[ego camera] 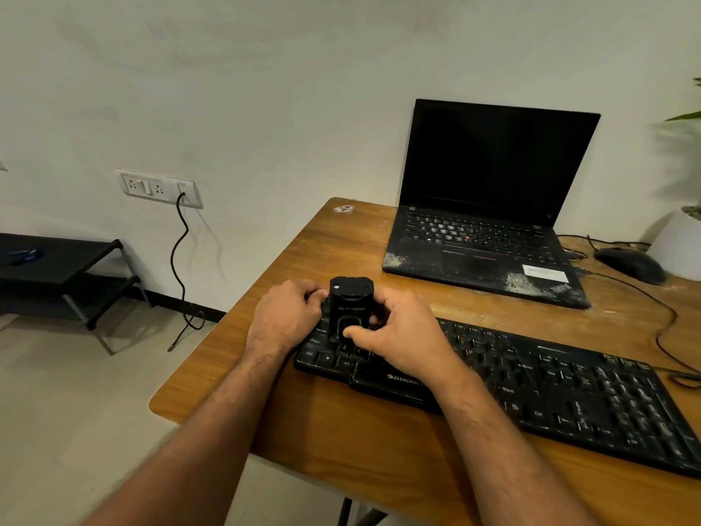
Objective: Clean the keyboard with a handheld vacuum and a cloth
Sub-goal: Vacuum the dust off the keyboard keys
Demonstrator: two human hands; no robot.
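Observation:
A black keyboard (550, 385) lies slantwise across the wooden desk (341, 423). A small black handheld vacuum (351, 301) stands upright on the keyboard's left end. My left hand (288, 317) grips its left side with curled fingers. My right hand (398, 332) holds its right side, thumb pressed on the front panel. The keys under both hands are hidden. No cloth is in view.
An open black laptop (489, 222) with dusty palm rests sits behind the keyboard. A black mouse (631, 264) and its cable lie at the right, by a white plant pot (679, 242). At the left stand a low black shelf (64, 275) and a wall socket (159, 188) with a hanging cable.

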